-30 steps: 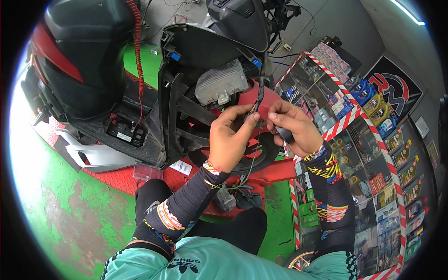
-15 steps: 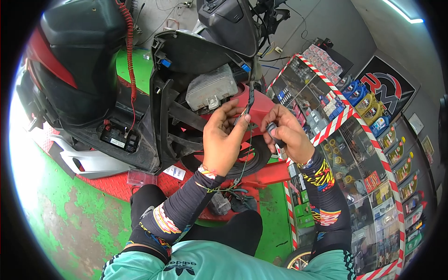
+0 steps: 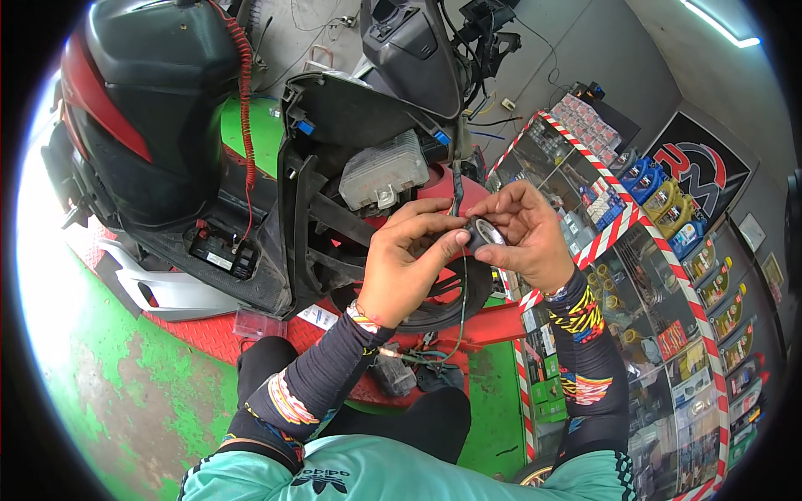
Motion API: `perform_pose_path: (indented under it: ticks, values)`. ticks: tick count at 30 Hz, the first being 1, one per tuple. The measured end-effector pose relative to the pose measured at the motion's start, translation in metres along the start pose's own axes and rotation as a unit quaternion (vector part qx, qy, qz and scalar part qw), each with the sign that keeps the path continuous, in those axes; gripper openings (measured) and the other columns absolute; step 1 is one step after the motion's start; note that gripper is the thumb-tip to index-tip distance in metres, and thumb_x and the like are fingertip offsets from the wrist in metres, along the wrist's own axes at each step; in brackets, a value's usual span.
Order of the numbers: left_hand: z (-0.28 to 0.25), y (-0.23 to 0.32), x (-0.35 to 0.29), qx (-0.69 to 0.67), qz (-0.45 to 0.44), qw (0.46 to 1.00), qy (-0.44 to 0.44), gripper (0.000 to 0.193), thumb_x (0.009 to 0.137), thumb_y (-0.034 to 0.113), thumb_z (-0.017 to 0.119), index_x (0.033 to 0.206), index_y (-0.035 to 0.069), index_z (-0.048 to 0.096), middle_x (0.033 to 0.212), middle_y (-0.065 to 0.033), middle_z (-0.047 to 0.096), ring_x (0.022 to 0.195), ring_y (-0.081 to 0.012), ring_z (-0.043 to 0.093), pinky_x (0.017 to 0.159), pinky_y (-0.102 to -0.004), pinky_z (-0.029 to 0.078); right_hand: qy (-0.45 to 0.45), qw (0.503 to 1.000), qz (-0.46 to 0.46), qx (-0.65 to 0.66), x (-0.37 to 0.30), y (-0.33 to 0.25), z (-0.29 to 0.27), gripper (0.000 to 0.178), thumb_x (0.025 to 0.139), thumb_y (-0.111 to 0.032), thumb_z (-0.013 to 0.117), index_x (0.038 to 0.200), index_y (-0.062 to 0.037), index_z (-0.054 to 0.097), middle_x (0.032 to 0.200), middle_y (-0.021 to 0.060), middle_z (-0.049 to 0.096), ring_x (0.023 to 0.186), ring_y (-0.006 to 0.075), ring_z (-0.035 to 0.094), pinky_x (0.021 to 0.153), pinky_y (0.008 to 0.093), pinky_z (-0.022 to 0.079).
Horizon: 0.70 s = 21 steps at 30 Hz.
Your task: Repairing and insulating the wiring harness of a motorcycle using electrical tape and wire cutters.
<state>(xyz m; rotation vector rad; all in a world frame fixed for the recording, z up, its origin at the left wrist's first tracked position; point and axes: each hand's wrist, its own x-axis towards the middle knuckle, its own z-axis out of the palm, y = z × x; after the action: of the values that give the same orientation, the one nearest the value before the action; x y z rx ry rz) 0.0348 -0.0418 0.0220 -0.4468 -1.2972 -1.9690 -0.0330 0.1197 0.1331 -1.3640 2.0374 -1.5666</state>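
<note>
A roll of black electrical tape [image 3: 486, 235] with a pale core is gripped between the thumb and fingers of my right hand [image 3: 537, 238]. My left hand [image 3: 407, 260] meets it from the other side, thumb and forefinger pinched at the roll's left edge. Just behind the fingertips hangs a black-wrapped wire bundle [image 3: 457, 190] from the scooter's front. Below the hands a thin green wire [image 3: 464, 292] runs down toward tangled cables. A finned grey metal unit [image 3: 384, 171] sits in the opened scooter front, beyond my left hand.
The black scooter seat [image 3: 150, 100] stands at left, with an exposed battery [image 3: 224, 252] and a red coiled cable [image 3: 247, 125]. A red lift platform [image 3: 200, 334] lies beneath. At right is a glass display case [image 3: 643, 309] edged in red-white tape, with several oil bottles [image 3: 668, 200] behind it.
My left hand has left the wire bundle and come to the tape roll. The right hand has turned, showing the roll's open core. The view has shifted slightly.
</note>
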Motion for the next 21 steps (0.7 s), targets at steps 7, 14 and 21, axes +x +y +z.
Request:
perform_pose_path:
  ticks: [7, 14, 21]
  values:
    - [-0.006, -0.004, 0.007, 0.011, 0.004, 1.000, -0.006, 0.012, 0.091, 0.006, 0.074, 0.099, -0.003, 0.073, 0.128, -0.0159, 0.061, 0.100, -0.0180, 0.067, 0.083, -0.0302, 0.055, -0.025, 0.999, -0.010, -0.023, 0.001, 0.005, -0.005, 0.052, 0.078, 0.001, 0.086, 0.110, -0.0079, 0.045, 0.115, 0.0103, 0.063, 0.107, 0.0142, 0.064, 0.092, 0.0315, 0.055]
    - [0.002, -0.008, 0.007, 0.186, 0.121, 0.975, 0.021, 0.009, 0.090, 0.007, 0.072, 0.096, 0.000, 0.070, 0.126, -0.0141, 0.063, 0.105, -0.0163, 0.063, 0.089, -0.0291, 0.049, 0.013, 0.949, -0.051, -0.311, -0.001, 0.002, 0.013, 0.021, 0.087, -0.009, 0.068, 0.103, -0.0004, 0.058, 0.100, 0.0086, 0.065, 0.089, 0.0165, 0.066, 0.076, 0.0333, 0.052]
    - [0.000, -0.008, 0.001, 0.108, 0.039, 0.992, 0.047, 0.011, 0.095, 0.002, 0.068, 0.105, -0.002, 0.068, 0.119, -0.0139, 0.067, 0.102, -0.0150, 0.065, 0.087, -0.0280, 0.052, 0.053, 0.953, -0.002, -0.298, 0.000, 0.011, 0.009, 0.012, 0.094, -0.008, 0.060, 0.102, 0.0001, 0.063, 0.093, 0.0047, 0.064, 0.083, 0.0131, 0.061, 0.076, 0.0296, 0.050]
